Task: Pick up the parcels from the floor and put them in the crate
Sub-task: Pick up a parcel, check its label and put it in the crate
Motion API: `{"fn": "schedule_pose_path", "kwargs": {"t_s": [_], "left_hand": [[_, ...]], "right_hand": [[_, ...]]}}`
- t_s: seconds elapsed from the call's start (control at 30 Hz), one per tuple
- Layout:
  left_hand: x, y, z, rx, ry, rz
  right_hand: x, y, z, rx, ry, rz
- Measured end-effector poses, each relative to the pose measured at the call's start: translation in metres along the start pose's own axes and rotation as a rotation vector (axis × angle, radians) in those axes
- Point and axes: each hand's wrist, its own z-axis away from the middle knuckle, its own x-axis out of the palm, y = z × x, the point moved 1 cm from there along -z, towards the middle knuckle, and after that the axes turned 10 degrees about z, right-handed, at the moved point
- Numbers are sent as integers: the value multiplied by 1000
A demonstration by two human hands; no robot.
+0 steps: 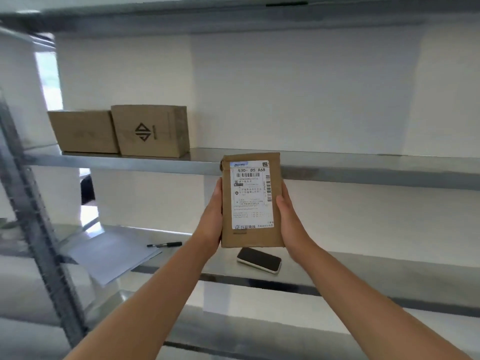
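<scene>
1. Off the floor and held upright in front of the middle shelf (363, 175): one brown parcel (250, 200), printed label facing the camera, top edge overlapping the front lip of the middle shelf.
2. By the look of it, pick-up of this parcel done, drop into the crate not yet done.
3. No crate and no floor in view, so cannot tell how many parcels wait or already lie packed.
4. Left hand (211, 216): below the middle shelf, clasping the parcel's left long edge, thumb lying up along that edge, fingers gone behind the cardboard and hidden.
5. Right hand (288, 216): below the middle shelf too, clasping the opposite long edge the same way, thumb on the edge, fingers out of sight behind.
6. Both forearms bare, stretched forward and upward, converging toward the middle shelf.
7. On the middle shelf, far to the left: two cardboard boxes (152, 129) side by side and touching.
8. One level below the middle shelf: a phone (259, 259) lying flat, a black pen (165, 244) and loose paper sheets (114, 255) further left.
9. Probably next: turning away from the middle shelf to find the crate.
</scene>
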Motion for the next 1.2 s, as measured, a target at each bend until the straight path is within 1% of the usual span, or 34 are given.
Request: {"fn": "schedule_pose_path", "kwargs": {"t_s": [0.07, 0.2, 0.3, 0.57, 0.7, 0.83, 1.03, 1.2], "left_hand": [[-19, 8, 1, 30, 60, -18], [-62, 22, 13, 91, 239, -19], [-92, 29, 27, 121, 363, -12], [-151, 41, 86, 218, 626, 9], [-183, 42, 119, 257, 694, 8], [-227, 51, 148, 261, 803, -11], [-287, 77, 176, 237, 873, -39], [-345, 90, 198, 262, 944, -134]], "right_hand": [[21, 0, -16, -8, -71, -21], [72, -4, -39, -30, -235, -84], [109, -3, -51, 0, -372, -184], [202, -7, -40, 71, -675, -277], [251, -10, -25, 110, -761, -336], [300, -15, -10, 138, -857, -338], [377, -30, 0, 124, -912, -347], [434, -40, 10, 81, -951, -348]]}}
